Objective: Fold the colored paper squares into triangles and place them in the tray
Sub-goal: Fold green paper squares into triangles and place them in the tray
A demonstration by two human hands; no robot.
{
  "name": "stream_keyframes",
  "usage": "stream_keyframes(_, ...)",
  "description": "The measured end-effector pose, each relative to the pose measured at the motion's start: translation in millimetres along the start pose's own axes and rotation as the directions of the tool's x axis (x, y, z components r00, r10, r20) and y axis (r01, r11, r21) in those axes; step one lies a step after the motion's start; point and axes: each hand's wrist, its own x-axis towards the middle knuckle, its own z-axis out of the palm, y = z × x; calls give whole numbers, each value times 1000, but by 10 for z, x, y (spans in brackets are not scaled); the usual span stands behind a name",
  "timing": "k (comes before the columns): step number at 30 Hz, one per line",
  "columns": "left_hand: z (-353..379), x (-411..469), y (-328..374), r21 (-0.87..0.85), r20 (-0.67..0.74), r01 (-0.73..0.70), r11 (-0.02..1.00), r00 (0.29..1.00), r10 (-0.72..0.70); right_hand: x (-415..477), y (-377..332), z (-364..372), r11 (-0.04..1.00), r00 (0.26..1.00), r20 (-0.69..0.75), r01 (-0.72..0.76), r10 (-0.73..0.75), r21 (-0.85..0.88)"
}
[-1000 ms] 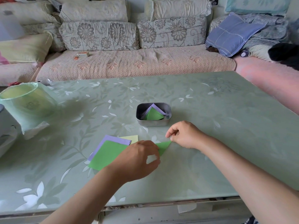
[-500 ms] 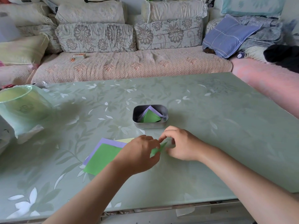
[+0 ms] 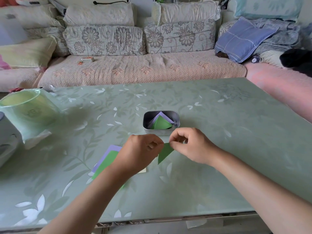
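A green paper folded into a triangle (image 3: 164,152) hangs just above the table, pinched at its top corner by both hands. My left hand (image 3: 140,153) grips it from the left and my right hand (image 3: 190,144) from the right. Just behind them sits the small metal tray (image 3: 177,115), holding a green triangle (image 3: 161,124) on top of a purple one (image 3: 164,115). A stack of flat squares lies under my left forearm: a green square (image 3: 106,162) over a purple square (image 3: 111,148), with a pale yellow corner (image 3: 143,170) showing.
The table (image 3: 219,132) has a pale green floral top. A green plastic-lined bin (image 3: 28,112) and a grey object (image 3: 6,146) stand at the left edge. A sofa with cushions (image 3: 135,70) runs behind the table.
The green triangle, earlier pressed flat on the table under both hands, is now lifted off the surface. Both hands have come together at its top corner, closer to the tray.
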Motion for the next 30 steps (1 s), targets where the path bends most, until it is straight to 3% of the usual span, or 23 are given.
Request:
stream_keyframes(5,1,-15,46,-85,0,60,995,998,-61,-38,-68,73,999,998,-40,41,-39,35)
stream_keyframes(15,-65,2,41,-196,94,170,966,984,-154,-3,-56,122,992,991,-84,95,-103,-87)
stream_keyframes(26,-281,72,-126,-128,62,234,964,972,-228,49,111,-46,992,983,-177,-70,50,-104)
stream_keyframes(30,-252,59,-171,-170,95,240,956,969,-227,48,71,-44,999,986,-160,-55,53,-3)
